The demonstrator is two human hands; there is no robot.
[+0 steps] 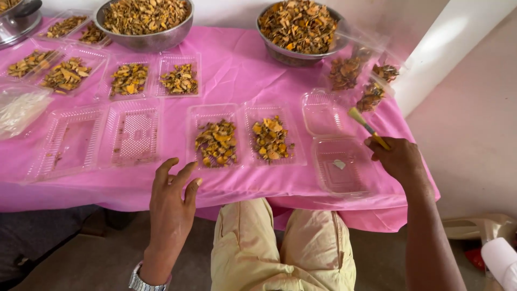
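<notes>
My right hand (397,157) grips a small paintbrush (367,127) with a yellow handle and pale bristles, held over an open clear plastic clamshell box (336,145) at the table's right. A small white scrap lies in the box's near half. My left hand (171,200) hovers at the table's front edge with fingers spread and nothing in it, just below an open clamshell (245,136) filled with dried orange-brown pieces. To its left lies another open clamshell (102,141) with only crumbs in it.
A pink cloth (237,70) covers the table. Two steel bowls (151,39) (293,53) of dried pieces stand at the back. Several filled clamshells (153,80) lie at the left and back right (361,75). A bag of white material (19,110) sits far left.
</notes>
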